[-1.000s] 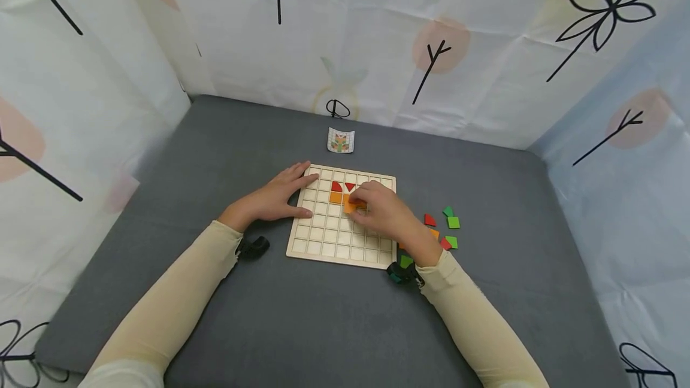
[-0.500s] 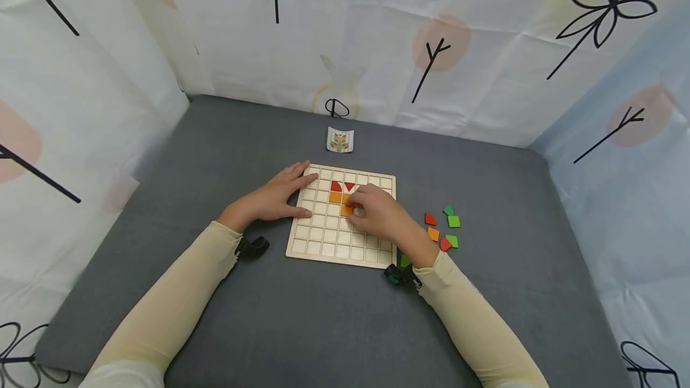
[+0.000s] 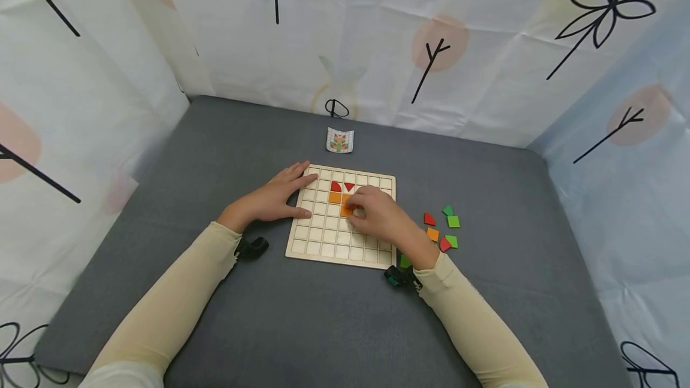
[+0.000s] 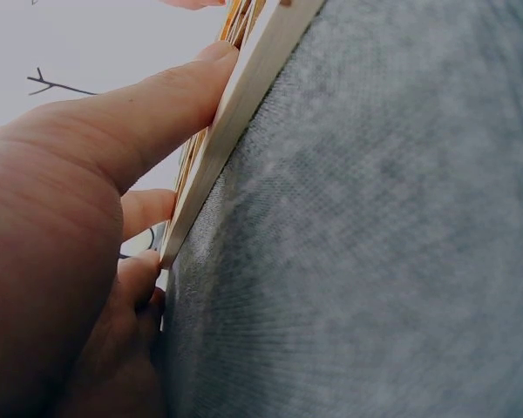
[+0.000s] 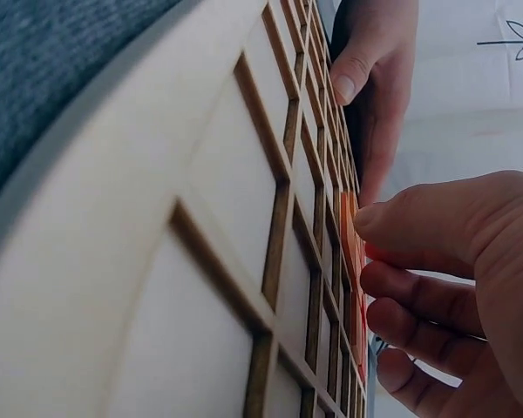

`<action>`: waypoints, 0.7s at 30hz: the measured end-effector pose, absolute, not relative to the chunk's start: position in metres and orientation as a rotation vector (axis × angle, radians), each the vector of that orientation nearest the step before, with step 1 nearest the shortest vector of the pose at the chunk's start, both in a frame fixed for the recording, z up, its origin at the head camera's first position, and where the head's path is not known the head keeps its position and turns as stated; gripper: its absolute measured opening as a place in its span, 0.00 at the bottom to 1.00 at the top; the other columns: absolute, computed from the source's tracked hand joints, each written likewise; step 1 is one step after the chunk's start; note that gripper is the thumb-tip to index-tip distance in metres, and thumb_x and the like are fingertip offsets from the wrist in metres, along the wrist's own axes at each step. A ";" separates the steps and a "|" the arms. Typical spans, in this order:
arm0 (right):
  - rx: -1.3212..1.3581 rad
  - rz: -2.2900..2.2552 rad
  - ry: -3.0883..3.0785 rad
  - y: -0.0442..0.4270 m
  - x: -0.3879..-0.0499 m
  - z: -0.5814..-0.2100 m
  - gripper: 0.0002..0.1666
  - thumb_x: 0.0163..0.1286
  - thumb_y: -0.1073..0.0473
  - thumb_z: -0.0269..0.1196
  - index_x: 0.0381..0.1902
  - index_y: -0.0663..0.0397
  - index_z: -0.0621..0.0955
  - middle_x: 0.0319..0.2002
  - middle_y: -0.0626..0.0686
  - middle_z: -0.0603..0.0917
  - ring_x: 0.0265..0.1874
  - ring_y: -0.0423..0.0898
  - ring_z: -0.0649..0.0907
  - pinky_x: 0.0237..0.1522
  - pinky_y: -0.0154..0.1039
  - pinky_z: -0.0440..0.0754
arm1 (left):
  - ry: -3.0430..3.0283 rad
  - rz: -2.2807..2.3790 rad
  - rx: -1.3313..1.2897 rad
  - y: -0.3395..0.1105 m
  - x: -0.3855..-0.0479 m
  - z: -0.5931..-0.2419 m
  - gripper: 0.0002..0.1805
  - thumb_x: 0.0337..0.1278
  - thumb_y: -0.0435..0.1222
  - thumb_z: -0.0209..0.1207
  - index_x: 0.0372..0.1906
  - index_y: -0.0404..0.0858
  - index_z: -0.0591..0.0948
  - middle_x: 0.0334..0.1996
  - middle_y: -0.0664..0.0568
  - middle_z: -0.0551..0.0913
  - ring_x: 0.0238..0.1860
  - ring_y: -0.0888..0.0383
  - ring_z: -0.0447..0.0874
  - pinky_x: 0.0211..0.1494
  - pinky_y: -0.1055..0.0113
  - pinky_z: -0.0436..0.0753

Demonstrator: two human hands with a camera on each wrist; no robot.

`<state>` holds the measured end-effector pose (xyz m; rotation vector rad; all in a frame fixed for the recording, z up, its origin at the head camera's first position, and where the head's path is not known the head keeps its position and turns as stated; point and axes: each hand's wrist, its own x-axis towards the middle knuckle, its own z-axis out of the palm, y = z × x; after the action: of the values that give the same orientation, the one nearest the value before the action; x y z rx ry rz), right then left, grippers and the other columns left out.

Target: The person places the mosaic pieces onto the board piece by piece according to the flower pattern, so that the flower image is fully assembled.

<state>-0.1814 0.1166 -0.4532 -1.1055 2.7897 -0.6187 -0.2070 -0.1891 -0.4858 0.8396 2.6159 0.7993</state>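
Note:
A wooden grid board (image 3: 314,249) lies flat on the grey table. My left hand (image 3: 275,197) rests on its left side, fingers spread over the corner and thumb on the edge, as the left wrist view also shows. My right hand (image 3: 380,212) is over the middle of the board, thumb and forefinger pinching an orange tile (image 3: 345,211) that sits in or on a cell. In the right wrist view the thumb touches orange tiles (image 5: 347,228). An orange square (image 3: 335,197), a red rounded piece (image 3: 336,186) and a red triangle (image 3: 349,187) lie in cells nearby. The hand hides other cells.
Right of the board lie loose tiles: red (image 3: 429,219), orange (image 3: 433,235) and several green ones (image 3: 453,221). A green tile (image 3: 405,261) is partly hidden by the right wrist. A small pattern card (image 3: 340,141) lies behind the board. Printed cloth (image 3: 485,100) surrounds the table.
The orange tile in my right hand has come down slightly and now lies against the board. Over the last half second almost nothing moves; the left hand stays put.

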 end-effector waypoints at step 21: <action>-0.864 -0.649 3.003 0.193 -0.182 -0.408 0.15 0.72 0.66 0.74 0.54 0.63 0.89 0.48 0.60 0.87 0.47 0.60 0.83 0.50 0.56 0.82 | 2.591 0.824 0.838 -0.189 -0.207 -0.485 0.55 0.70 0.53 0.72 0.90 0.41 0.55 0.89 0.41 0.38 0.88 0.40 0.32 0.84 0.35 0.43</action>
<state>-0.1819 0.1933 -0.4081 -0.8640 3.0031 -0.6489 -0.2067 -0.1894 -0.4853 0.8377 2.5913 0.8237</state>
